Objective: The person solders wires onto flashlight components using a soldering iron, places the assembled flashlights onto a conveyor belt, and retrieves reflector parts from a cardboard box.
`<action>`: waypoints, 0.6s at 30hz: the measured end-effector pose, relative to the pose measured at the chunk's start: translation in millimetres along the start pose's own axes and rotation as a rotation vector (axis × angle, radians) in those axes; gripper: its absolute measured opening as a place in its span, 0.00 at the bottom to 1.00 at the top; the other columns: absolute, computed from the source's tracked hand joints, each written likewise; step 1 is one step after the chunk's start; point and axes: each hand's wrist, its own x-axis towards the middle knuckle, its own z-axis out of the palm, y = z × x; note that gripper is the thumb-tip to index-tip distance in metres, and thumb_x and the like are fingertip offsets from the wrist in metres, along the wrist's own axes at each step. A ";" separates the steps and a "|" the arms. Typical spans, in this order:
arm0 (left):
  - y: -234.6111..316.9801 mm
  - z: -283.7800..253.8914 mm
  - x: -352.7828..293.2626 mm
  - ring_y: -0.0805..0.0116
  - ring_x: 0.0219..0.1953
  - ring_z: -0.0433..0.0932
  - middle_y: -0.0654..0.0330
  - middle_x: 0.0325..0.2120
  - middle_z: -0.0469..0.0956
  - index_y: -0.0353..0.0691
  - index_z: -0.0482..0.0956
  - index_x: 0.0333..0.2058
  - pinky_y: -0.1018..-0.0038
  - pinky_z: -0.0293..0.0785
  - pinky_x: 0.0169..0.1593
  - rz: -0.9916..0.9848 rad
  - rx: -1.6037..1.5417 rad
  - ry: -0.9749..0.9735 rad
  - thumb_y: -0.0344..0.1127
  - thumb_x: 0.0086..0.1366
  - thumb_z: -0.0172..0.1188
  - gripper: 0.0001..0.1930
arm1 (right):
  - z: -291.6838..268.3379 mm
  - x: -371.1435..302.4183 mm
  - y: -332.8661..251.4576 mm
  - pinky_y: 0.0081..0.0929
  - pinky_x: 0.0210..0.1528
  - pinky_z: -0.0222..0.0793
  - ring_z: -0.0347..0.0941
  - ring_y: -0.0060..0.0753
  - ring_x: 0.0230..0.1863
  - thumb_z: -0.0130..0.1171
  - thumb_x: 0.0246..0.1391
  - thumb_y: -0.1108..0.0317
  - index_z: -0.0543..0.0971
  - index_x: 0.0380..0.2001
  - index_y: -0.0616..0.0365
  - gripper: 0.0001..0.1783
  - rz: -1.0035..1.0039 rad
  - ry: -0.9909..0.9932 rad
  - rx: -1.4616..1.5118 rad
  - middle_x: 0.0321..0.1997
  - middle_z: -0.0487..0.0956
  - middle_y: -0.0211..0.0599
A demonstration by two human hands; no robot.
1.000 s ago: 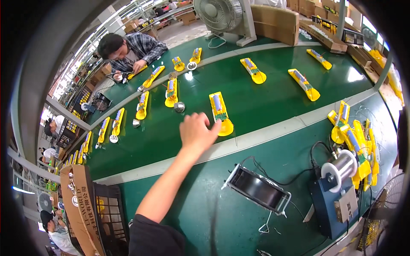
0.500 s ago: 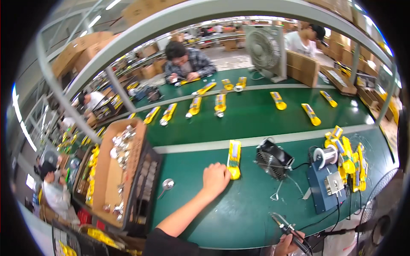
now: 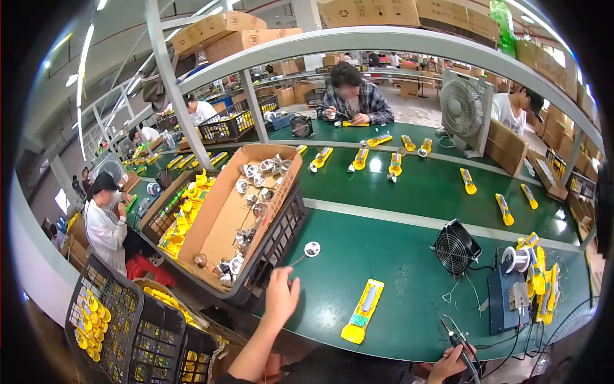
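Observation:
My left hand (image 3: 281, 296) is open beside the near-left edge of the green bench, fingers curved and thumb apart. Just beyond its fingertips lies a small round silver reflector (image 3: 312, 249) with a thin wire trailing back toward the hand. A yellow flashlight-like housing (image 3: 363, 312) with a green circuit board and a grey strip lies to the right of that hand, its wide end toward me. At the bench's near edge my right hand (image 3: 452, 361) is closed around a soldering iron (image 3: 455, 339), tip pointing up and left.
A cardboard tray (image 3: 220, 224) of silver reflectors rests on a black crate (image 3: 281, 233) at left. A small black fan (image 3: 456, 248), a blue soldering station (image 3: 505, 297), a solder spool (image 3: 515, 259) and piled yellow housings (image 3: 543, 281) stand right. Beyond is a green belt (image 3: 416, 185); co-workers sit around.
My left hand has let go of the yellow housing, which now lies nearer me, and has moved left toward the reflector. The view has swung left. My right hand still holds the soldering iron.

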 end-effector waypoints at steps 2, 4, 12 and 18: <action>-15.5 5.8 18.5 0.59 0.27 0.74 0.50 0.37 0.69 0.33 0.69 0.37 0.69 0.71 0.32 -0.022 0.032 0.023 0.31 0.55 0.55 0.11 | 1.5 0.2 -4.4 0.13 0.16 0.48 0.55 0.15 0.15 0.45 0.52 0.73 0.64 0.36 0.63 0.08 0.004 0.001 -0.019 0.22 0.64 0.30; -25.4 14.7 31.5 0.53 0.30 0.74 0.49 0.34 0.72 0.33 0.71 0.34 0.65 0.70 0.34 0.065 0.238 0.043 0.30 0.54 0.55 0.09 | 2.2 0.9 -7.9 0.13 0.15 0.47 0.55 0.14 0.14 0.45 0.53 0.72 0.64 0.36 0.63 0.08 0.045 0.040 0.026 0.20 0.63 0.29; -31.6 23.1 41.4 0.50 0.31 0.73 0.52 0.27 0.73 0.38 0.72 0.25 0.61 0.70 0.34 -0.009 0.187 -0.062 0.31 0.53 0.54 0.03 | 10.6 0.7 -16.0 0.12 0.15 0.47 0.55 0.13 0.14 0.45 0.54 0.73 0.64 0.35 0.62 0.06 0.014 0.031 0.017 0.19 0.63 0.27; -9.6 -1.1 7.6 0.68 0.22 0.73 0.58 0.25 0.73 0.37 0.71 0.24 0.73 0.68 0.26 -0.061 -0.124 -0.045 0.29 0.49 0.56 0.04 | 9.4 1.2 -16.4 0.12 0.15 0.47 0.55 0.13 0.15 0.44 0.54 0.73 0.64 0.35 0.62 0.05 0.004 0.015 0.010 0.19 0.62 0.27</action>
